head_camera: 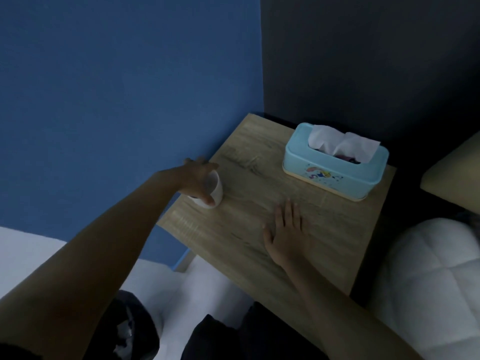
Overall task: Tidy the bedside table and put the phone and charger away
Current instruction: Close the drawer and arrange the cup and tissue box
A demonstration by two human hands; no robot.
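A wooden bedside table [246,178] stands in the corner. My left hand [196,179] grips a small white cup [215,189] from above near the table's left edge; the cup is tilted. My right hand [287,229] lies flat, palm down, fingers apart, on the middle of the tabletop with nothing in it. A light blue tissue box [335,167] with white tissue sticking out sits at the back right of the table. No phone or charger shows in this view.
A blue wall [117,100] is at the left and a dark wall [363,61] behind. A white quilted bed [428,281] and a beige pillow [457,178] lie to the right. White floor [33,250] and my dark-clothed legs are below.
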